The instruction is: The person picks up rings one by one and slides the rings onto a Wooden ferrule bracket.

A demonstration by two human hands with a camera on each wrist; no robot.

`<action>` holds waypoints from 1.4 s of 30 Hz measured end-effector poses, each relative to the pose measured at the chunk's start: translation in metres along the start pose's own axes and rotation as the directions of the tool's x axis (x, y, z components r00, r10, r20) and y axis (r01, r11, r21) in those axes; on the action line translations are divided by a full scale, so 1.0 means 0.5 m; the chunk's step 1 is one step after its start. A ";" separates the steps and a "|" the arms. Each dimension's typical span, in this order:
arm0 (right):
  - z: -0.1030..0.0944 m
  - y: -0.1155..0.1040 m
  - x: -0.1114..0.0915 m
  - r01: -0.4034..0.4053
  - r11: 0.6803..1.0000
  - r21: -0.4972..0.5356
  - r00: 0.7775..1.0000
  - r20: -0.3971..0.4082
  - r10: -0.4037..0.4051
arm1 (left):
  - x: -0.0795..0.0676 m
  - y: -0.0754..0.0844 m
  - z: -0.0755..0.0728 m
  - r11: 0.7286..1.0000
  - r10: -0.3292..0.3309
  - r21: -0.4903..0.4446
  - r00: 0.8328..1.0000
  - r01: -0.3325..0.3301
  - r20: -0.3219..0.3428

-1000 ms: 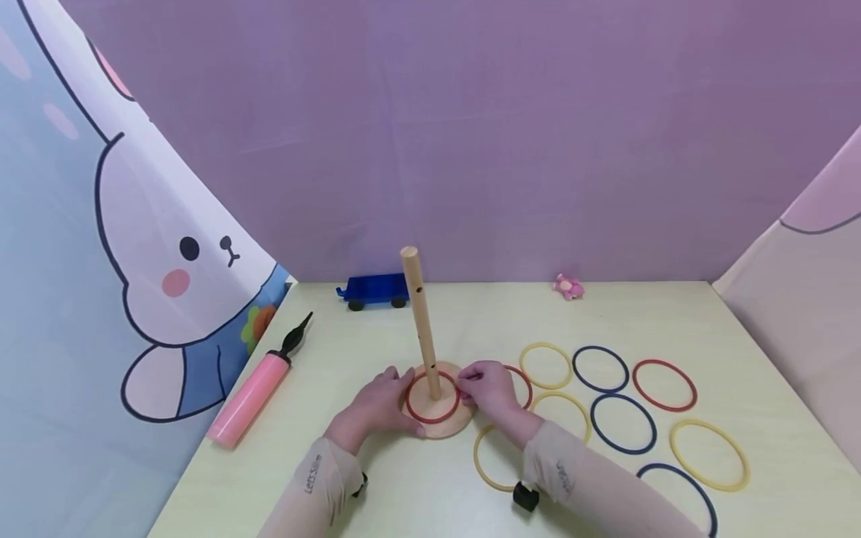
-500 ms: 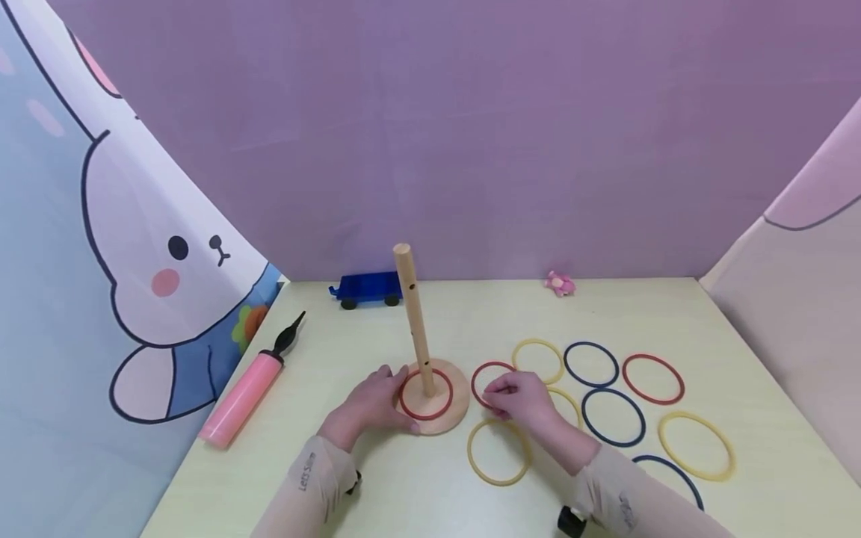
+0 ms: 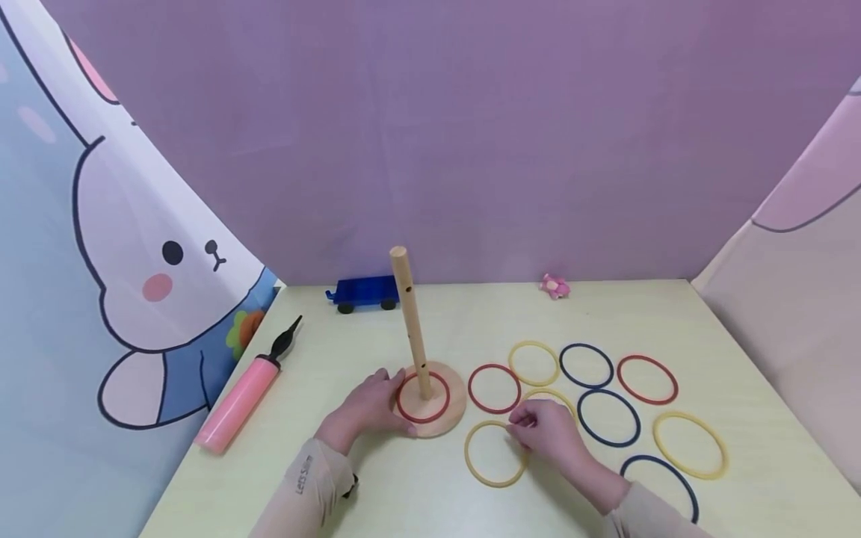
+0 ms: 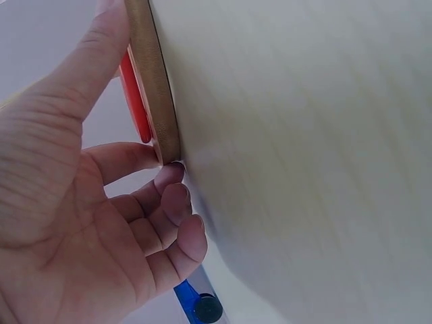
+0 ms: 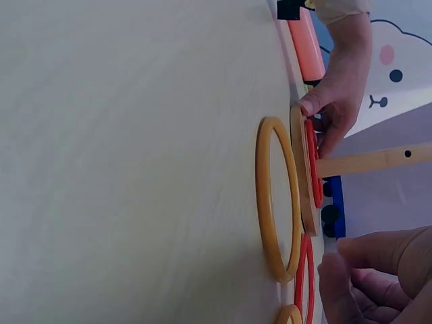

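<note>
Right hand (image 3: 548, 432): shifted from the loose red ring (image 3: 498, 411) to the near yellow ring (image 3: 498, 485); fingers narrow, seemingly empty.
Left hand (image 3: 370, 407): fingers grip the wooden base (image 3: 457, 392).
Peg (image 3: 412, 321): circled by another red ring (image 3: 422, 421).
Yellow ring: flat on the counter (image 3: 403, 493).

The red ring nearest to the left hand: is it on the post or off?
On: the red ring encircles the post, lying on the round base.

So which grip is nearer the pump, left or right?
Left. The left grip holds the base, to the right of the pump and apart from it; the right grip is farther right, past the peg, by the front yellow ring.
</note>
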State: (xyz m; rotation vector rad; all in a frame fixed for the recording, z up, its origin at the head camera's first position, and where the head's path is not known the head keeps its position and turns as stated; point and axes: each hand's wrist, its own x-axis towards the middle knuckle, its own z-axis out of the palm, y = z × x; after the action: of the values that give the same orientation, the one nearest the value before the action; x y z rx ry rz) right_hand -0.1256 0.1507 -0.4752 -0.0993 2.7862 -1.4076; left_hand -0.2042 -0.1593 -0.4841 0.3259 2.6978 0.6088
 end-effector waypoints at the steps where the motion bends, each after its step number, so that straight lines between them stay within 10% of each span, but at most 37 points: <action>1: -0.001 0.001 -0.003 0.011 1.000 -0.019 1.000 0.002 -0.011 | 0.000 0.000 0.000 1.000 0.002 0.002 1.000 -0.002 -0.002; 24: 0.015 0.017 -0.018 0.064 0.949 -0.307 0.997 -0.013 -0.071 | -0.001 -0.003 0.003 0.999 0.035 0.018 0.999 -0.035 -0.017; 42: 0.012 0.017 -0.009 0.042 0.973 -0.226 0.997 0.065 -0.028 | 0.001 -0.007 0.004 0.999 0.036 0.001 0.999 -0.036 -0.018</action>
State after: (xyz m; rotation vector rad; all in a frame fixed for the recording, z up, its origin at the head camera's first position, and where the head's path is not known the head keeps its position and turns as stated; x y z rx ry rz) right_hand -0.1214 0.1512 -0.4857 -0.1924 2.8955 -1.0650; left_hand -0.2041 -0.1616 -0.4876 0.3711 2.7145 0.6237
